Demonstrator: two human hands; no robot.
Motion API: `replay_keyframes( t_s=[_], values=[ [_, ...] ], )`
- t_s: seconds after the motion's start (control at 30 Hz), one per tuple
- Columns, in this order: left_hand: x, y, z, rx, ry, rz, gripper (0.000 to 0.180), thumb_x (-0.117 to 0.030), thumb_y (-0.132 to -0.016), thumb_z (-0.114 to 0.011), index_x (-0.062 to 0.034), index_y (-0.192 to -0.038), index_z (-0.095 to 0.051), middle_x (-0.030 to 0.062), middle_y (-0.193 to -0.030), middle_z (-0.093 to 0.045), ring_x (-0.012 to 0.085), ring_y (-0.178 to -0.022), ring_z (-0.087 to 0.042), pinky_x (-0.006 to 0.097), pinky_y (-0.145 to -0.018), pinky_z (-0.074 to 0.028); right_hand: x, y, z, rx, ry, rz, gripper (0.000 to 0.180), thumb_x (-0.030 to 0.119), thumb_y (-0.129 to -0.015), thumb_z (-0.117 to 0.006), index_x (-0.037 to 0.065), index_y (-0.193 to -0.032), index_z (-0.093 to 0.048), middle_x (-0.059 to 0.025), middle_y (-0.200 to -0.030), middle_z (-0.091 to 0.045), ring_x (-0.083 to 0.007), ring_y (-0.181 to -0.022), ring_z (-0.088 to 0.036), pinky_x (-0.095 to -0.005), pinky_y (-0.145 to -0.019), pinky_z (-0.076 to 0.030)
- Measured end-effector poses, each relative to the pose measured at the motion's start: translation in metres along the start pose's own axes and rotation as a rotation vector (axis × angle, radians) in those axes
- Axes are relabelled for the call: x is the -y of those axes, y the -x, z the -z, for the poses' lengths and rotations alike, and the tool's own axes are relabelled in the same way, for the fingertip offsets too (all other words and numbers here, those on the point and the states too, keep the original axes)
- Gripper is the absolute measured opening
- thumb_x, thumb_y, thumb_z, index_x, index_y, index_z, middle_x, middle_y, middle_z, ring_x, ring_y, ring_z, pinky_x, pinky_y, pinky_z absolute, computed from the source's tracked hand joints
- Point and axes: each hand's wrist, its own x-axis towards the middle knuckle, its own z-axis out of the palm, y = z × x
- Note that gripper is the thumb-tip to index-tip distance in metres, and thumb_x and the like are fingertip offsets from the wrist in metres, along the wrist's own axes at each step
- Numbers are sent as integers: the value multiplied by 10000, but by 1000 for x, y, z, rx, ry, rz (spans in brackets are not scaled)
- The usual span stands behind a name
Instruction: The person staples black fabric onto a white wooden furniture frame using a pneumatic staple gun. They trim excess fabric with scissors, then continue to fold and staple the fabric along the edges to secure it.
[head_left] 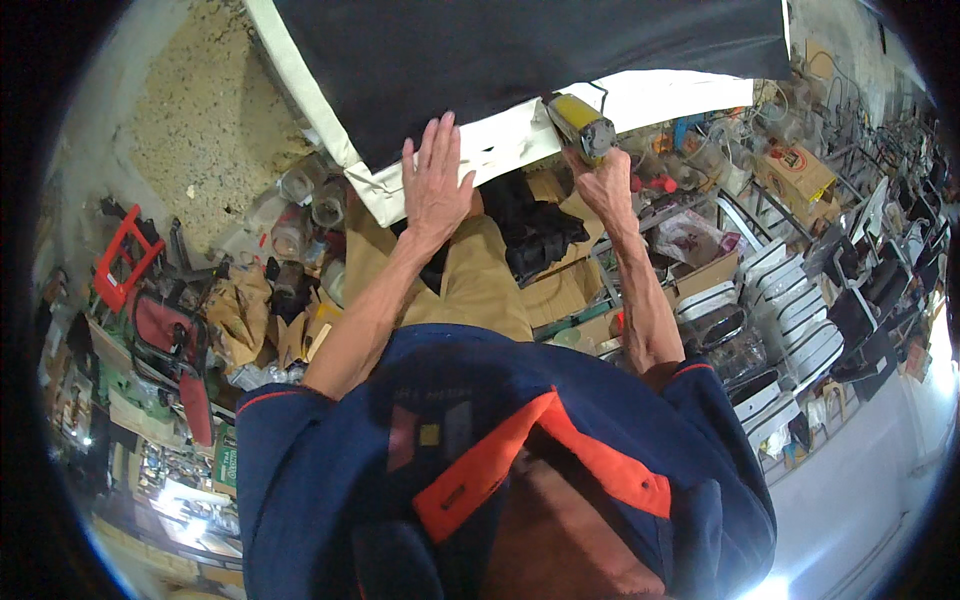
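- Nearest is the person's navy shirt (330, 470) with its orange collar (490, 465); tan trousers (480, 280) show beyond it.
- The left hand (438, 190) lies flat and open, fingers slightly apart, pressing on the panel's white border and the edge of its black cloth (570, 45).
- The right hand (604, 183) is closed around a yellow and dark tool (583, 128), whose nose is at the panel's near edge; whether it touches is hard to tell.
- The panel (505, 148) spans the top of the view, in front of the person; what bears it is hidden.
- To the left are a speckled tan surface (205, 110), clear jars (328, 207), a red frame (125, 255) and crumpled brown paper (240, 315).
- To the right, a cardboard box (797, 180) sits among clutter, near a row of pale metal frames (790, 300).
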Motion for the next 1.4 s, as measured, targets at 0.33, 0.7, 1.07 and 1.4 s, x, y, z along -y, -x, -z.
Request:
replay_keyframes(
  t_s=[0.33, 0.7, 1.07, 1.4],
  values=[
    [33, 24, 4, 6, 53, -89, 783, -215, -890, -736, -25, -1564, -384, 109, -1680, -311, 313, -1553, -277, 557, -1241, -225, 9, 2, -20, 58, 118, -77, 281, 167, -859, -772, -61, -1016, -721, -264, -875, -732, -421, -829, -729, -457, -709, -553],
    [44, 42, 29, -117, -21, 19, 708, -207, -847, -772, -103, -1497, -509, 122, -1446, -490, 330, -1343, -451, 537, -1149, -310, 49, 35, -43, 105, -11, -10, 281, 178, -857, -795, -43, -1017, -726, -229, -868, -746, -353, -814, -757, -418, -692, -564],
    [57, 40, 30, -140, -3, -36, 629, -197, -832, -776, -86, -1418, -574, 96, -1407, -525, 306, -1315, -468, 504, -1091, -346, 81, 58, -99, 157, -45, -76, 331, 80, -784, -726, -34, -1093, -694, -266, -829, -710, -446, -798, -705, -480, -699, -548],
    [68, 61, 44, -172, -47, 71, 571, -144, -827, -755, -70, -1375, -611, 76, -1387, -545, 300, -1318, -466, 506, -1121, -295, 93, 56, -102, 141, 50, -39, 409, 62, -760, -680, 4, -1163, -654, -268, -770, -676, -469, -777, -680, -513, -687, -532]
  ],
)
